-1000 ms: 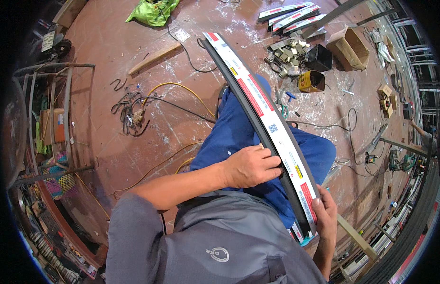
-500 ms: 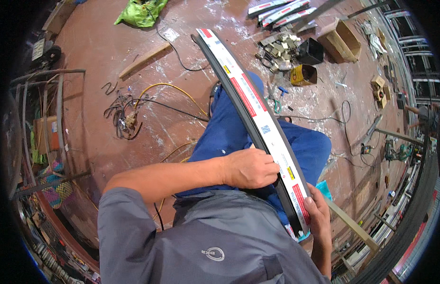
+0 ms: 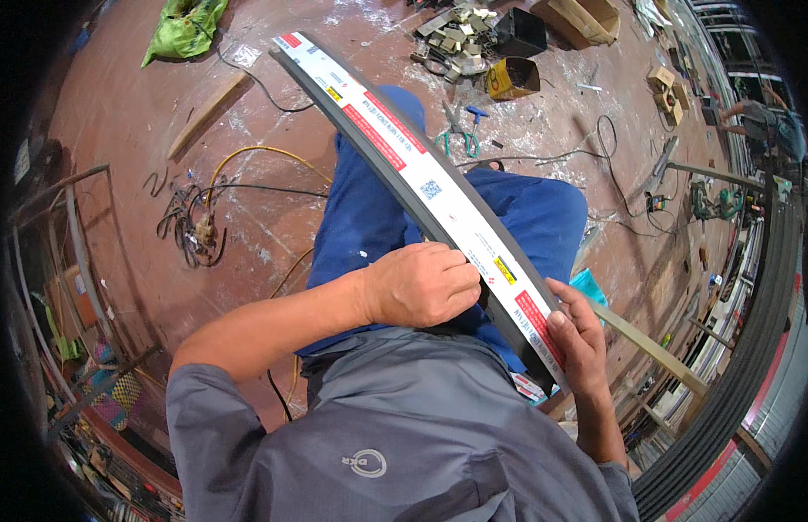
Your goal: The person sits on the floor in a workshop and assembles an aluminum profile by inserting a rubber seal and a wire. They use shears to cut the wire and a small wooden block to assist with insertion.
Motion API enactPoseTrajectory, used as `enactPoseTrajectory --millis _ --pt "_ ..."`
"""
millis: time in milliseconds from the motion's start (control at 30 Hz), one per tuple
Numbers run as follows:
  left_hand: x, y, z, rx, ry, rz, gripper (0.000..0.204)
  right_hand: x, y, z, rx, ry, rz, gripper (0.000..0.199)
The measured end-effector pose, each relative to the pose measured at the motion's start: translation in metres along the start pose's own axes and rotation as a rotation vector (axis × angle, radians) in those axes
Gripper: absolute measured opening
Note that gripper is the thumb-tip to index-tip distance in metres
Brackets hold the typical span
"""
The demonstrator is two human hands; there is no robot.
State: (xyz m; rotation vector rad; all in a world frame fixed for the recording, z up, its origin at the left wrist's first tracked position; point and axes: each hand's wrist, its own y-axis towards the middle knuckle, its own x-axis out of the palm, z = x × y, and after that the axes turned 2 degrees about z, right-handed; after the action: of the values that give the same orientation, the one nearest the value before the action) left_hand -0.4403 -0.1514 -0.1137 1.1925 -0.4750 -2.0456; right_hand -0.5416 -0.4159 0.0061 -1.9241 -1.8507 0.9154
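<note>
A: State the position of the long strip.

B: The long dark strip (image 3: 439, 196), faced with a white and red label film, lies diagonally across the lap of the seated person. Its far end points up and to the left over the floor (image 3: 273, 226); its near end sits at the right hip. It rests over the blue trousers (image 3: 369, 217).

A: State the condition of the hands.

B: The left hand (image 3: 421, 283) is curled into a loose fist against the left edge of the strip, fingers tucked under and touching it, at about two thirds of its length toward the body. Whether it grips the edge firmly cannot be told. The right hand (image 3: 580, 335) holds the near end, fingers laid flat along the right edge, thumb on the labelled face.

A: List the surrounding items.

B: On the floor to the left: a tangle of black and yellow cable (image 3: 195, 226), a wooden batten (image 3: 208, 113) and a green bag (image 3: 182, 26). Beyond the knees: blue-handled scissors (image 3: 460, 126), a yellow box (image 3: 513, 76) and a pile of small metal pieces (image 3: 456, 30). All are well apart from both hands.
</note>
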Motion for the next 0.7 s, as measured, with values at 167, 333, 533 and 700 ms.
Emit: enactPoseTrajectory --millis 167,333,533,700 --pt "-0.001 0.004 0.002 0.036 -0.013 -0.014 0.015 0.002 -0.001 -0.007 0.038 0.036 0.018 0.051" --pt "0.001 0.011 0.009 0.049 -0.012 -0.004 0.015 0.002 -0.002 -0.013 0.024 0.050 -0.004 0.051" --pt "0.008 0.027 0.028 0.077 -0.093 -0.019 0.015 0.005 -0.007 -0.011 0.069 0.181 0.006 0.049" --pt "0.027 0.040 0.056 0.124 -0.161 0.004 0.013 0.005 -0.007 -0.013 0.029 0.192 -0.031 0.047"
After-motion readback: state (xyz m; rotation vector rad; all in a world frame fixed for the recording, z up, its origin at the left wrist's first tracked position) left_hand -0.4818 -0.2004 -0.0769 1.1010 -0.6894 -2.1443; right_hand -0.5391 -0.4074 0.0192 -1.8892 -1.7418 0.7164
